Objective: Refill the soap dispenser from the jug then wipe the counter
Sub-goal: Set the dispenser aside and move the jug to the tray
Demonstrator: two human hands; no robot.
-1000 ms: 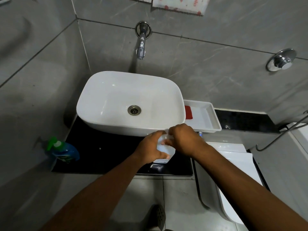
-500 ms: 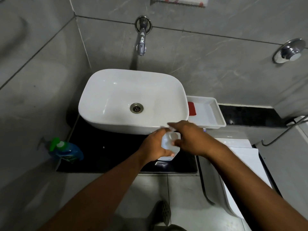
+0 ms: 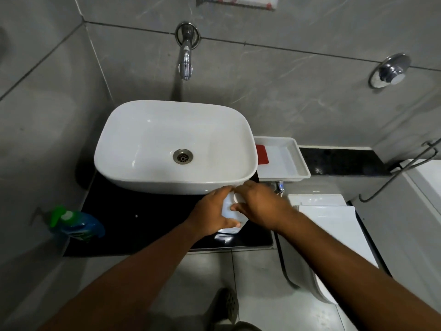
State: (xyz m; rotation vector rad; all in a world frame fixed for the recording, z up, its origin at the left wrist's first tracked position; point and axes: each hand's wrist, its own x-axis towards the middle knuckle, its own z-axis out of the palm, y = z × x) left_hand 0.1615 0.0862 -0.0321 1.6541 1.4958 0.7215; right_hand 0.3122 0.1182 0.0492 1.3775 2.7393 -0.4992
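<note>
Your left hand (image 3: 212, 211) wraps round a small white bottle (image 3: 228, 212) standing on the black tabletop (image 3: 143, 218), just in front of the white basin (image 3: 175, 146) at its near right corner. Your right hand (image 3: 260, 206) pinches the bottle's top, thumb and fingers curled over its cap (image 3: 237, 198). Half a second ago the fingers were off to the side with the top showing; now they cover it again, which suggests you are turning the cap in short grips. Nothing looks poured yet. A blue and green spray bottle (image 3: 76, 223) sits far left. An empty-looking white tray (image 3: 298, 161) lies right of the basin.
</note>
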